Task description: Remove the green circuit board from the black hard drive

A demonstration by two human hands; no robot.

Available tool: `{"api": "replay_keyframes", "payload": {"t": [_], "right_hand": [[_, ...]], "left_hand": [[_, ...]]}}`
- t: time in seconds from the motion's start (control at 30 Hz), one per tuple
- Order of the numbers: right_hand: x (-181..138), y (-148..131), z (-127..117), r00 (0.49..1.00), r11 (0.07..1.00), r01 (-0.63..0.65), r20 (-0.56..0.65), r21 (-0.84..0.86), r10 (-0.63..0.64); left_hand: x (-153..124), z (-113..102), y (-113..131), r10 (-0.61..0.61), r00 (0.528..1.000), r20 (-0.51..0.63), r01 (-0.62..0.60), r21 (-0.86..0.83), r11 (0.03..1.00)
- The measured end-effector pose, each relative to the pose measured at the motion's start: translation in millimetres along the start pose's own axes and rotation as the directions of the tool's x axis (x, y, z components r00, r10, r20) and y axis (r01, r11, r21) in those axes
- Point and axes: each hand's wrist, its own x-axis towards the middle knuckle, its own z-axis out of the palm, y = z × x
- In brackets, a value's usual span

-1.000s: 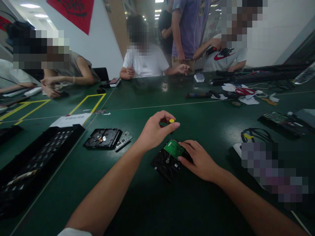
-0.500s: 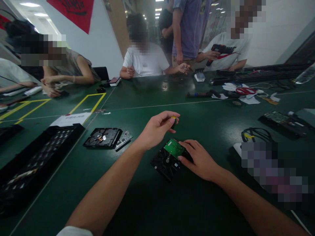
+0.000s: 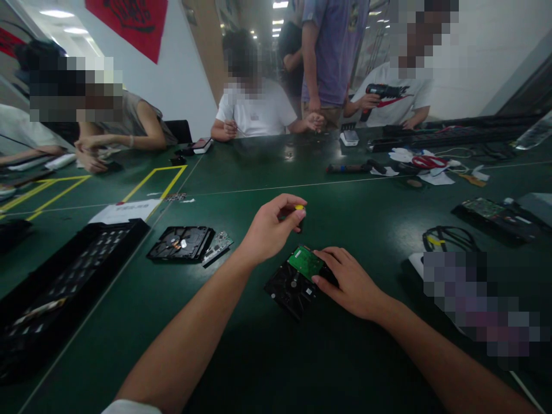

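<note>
Pinching a small tool with a yellow top, the left hand hovers just above a black hard drive, which lies on the dark green worktop, its green circuit board facing up. The right hand curls over the drive's right end, gripping it, and the drive's small white label is too tiny to read. Beyond, printing on a white paper is illegible, a red wall sheet bears black brushed writing, and a co-worker's white shirt shows a red swoosh.
</note>
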Motion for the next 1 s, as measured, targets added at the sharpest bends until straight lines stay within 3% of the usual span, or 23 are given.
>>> {"api": "replay_keyframes", "payload": {"t": [0.17,0.47,0.67,1.0], "right_hand": [[-0.7,0.2,1.8,1.0,1.0,0.013,-0.015,-0.009,-0.013],[-1.7,0.7,1.3,1.0,1.0,0.004,-0.017,0.005,-0.004],[-1.1,0.0,0.2,1.0,1.0,0.011,-0.006,-0.003,-0.011],[-1.4,1.3,2.7,0.999,1.0,0.016,-0.03,-0.01,-0.016]], "left_hand": [[-0.5,1.8,2.3,0.037,0.996,0.082,-0.035,-0.027,0.999],[-1.1,2.8,1.4,-0.01,1.0,-0.004,0.011,0.02,1.0],[-1.0,5.8,4.1,-0.038,0.999,0.028,0.041,-0.099,0.994],[-1.2,6.5,3.9,-0.016,0.998,0.057,0.022,-0.11,0.994]]}}
